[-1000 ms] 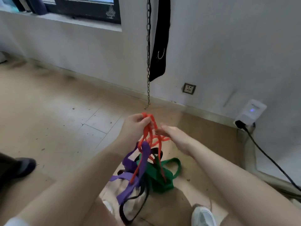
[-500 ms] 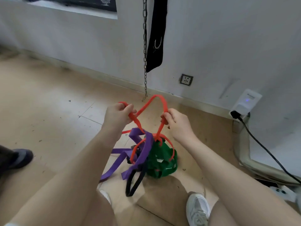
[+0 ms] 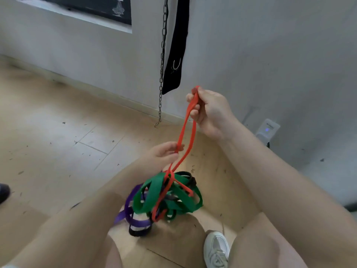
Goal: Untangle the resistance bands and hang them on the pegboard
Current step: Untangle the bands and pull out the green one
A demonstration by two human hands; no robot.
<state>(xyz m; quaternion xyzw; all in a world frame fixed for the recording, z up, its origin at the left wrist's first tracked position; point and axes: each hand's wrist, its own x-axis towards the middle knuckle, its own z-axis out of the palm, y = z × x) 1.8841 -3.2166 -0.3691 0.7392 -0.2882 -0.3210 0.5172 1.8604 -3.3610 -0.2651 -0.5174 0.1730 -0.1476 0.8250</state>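
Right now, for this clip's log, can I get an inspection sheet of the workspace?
Surface: tan tiled floor, speckled with small dark debris.
Job's things: orange band stretched between both hands; green band, purple band and black band bunched in a tangle hanging from it. No pegboard seen.
Clutter: nothing seen beyond the floor debris.
Grips: right hand grips the orange loop's top; left hand pinches one strand lower down.
Cables: dark plug and cord under the white wall device.
Surroundings: grey wall, hanging chain, black strap, white shoe.
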